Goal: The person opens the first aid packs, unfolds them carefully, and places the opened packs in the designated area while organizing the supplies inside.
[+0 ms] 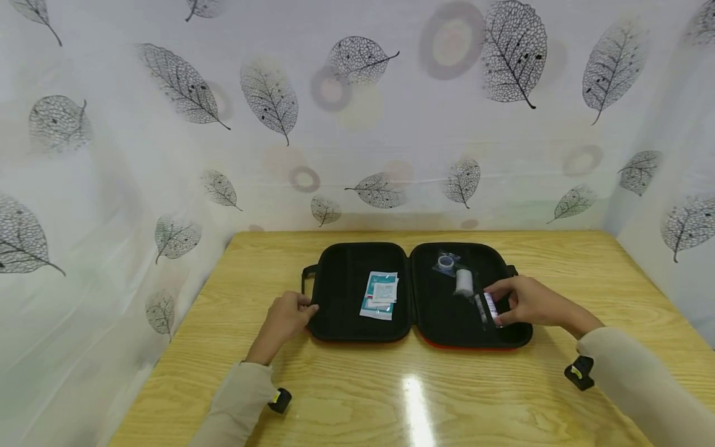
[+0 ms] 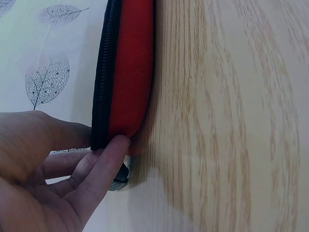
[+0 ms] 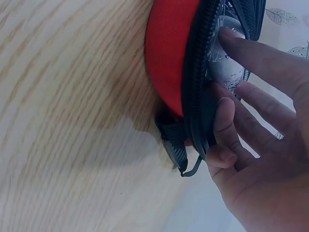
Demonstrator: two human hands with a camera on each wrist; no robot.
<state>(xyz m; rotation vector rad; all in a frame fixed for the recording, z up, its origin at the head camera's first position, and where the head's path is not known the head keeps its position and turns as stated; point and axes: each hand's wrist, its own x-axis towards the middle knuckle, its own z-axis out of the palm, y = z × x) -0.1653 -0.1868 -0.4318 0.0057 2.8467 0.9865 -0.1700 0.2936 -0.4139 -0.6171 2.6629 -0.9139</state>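
Open black-lined red zip case (image 1: 357, 323) near the tabletop's (image 1: 391, 397) far edge.
Left hand (image 1: 287, 316) steadies its rim, fingers straight; right hand (image 1: 527, 302) fingers pinch a small clear packet (image 1: 491, 308).

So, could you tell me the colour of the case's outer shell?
Red, on the case; clearest in the left wrist view.

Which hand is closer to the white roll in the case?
Right. The right hand is inside the same half of the case, just beside the white roll. The left hand touches the far left edge.

We saw a light wooden table (image 1: 357, 397) with glossy grain, an opened black zip case (image 1: 416, 292) with red shell lying flat on it.
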